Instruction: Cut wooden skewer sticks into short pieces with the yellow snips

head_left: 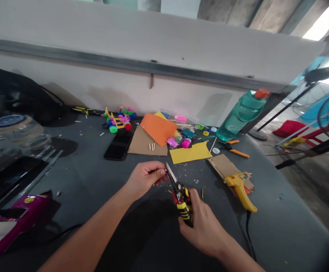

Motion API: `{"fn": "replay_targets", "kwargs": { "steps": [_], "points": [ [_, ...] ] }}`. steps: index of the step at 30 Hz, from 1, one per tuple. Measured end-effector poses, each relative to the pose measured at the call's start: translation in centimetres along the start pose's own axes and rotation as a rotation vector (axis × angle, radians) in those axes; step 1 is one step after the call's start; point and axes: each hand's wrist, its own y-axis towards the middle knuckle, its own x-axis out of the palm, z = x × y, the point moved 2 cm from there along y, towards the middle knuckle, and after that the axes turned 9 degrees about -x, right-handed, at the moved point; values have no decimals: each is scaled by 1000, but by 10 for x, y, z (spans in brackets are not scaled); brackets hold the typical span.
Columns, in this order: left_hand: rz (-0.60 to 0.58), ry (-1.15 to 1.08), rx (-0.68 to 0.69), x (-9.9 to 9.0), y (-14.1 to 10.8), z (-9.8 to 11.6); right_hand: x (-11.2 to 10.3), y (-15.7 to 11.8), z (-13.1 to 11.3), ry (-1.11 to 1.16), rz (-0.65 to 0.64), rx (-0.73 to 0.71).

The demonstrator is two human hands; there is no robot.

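My right hand (202,223) grips the yellow, black and red handles of a pair of snips (183,204), whose metal blades point up and to the left. Close by the blade tips, my left hand (146,178) is closed in a pinch; what sits between its fingers is too small to make out. Small scraps lie on the dark table (155,219) around the blades. Beyond my left hand, several short sticks (152,146) rest on a piece of cardboard (141,141).
Orange paper (160,128), yellow paper (190,153) and a black phone (119,144) lie behind my hands. At right are a yellow glue gun (241,190) on cardboard, orange-handled pliers (235,148) and a green bottle (239,117). A clear jar (19,130) stands left.
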Motion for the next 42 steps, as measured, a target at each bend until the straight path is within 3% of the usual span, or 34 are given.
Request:
{"fn": "replay_targets", "kwargs": {
  "steps": [18,29,42],
  "points": [
    [33,-4,-4,2,-1,-1,5,-5,7,-105,5,27],
    [20,-75,-49,4,-1,-3,-5,3,7,231,73,11],
    [41,-87,-34,0,1,-4,-9,4,10,157,61,93]
  ]
}}
